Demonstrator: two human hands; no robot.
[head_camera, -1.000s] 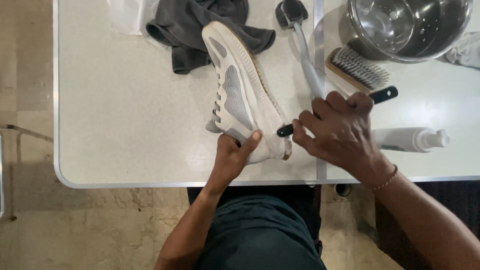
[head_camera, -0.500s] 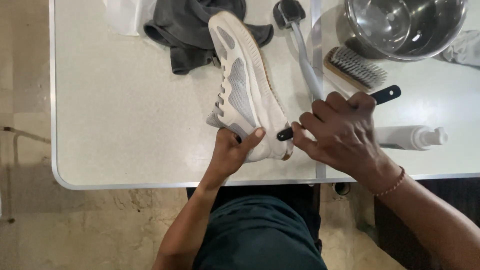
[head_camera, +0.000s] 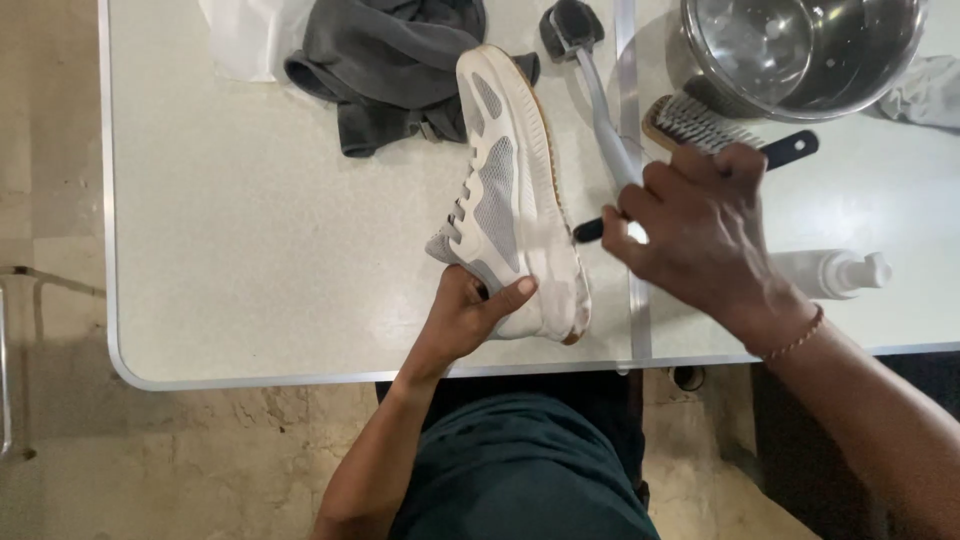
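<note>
A white and grey sneaker (head_camera: 515, 195) lies on its side on the pale table (head_camera: 250, 250), toe pointing away from me. My left hand (head_camera: 468, 315) grips its heel end, thumb across the side. My right hand (head_camera: 700, 235) is closed around a brush with a black handle (head_camera: 588, 231), whose tip pokes out beside the shoe's sole; the bristle end is hidden under my hand.
A dark grey cloth (head_camera: 390, 60) lies behind the shoe. A long-handled brush (head_camera: 590, 70), a bristle brush with black handle (head_camera: 720, 130), a steel bowl (head_camera: 800, 50) and a white pump bottle (head_camera: 835, 272) sit at the right. The table's near edge (head_camera: 300, 378) is close.
My right hand has moved slightly up and to the right with the brush, away from the heel. The left hand still holds the shoe in the same place.
</note>
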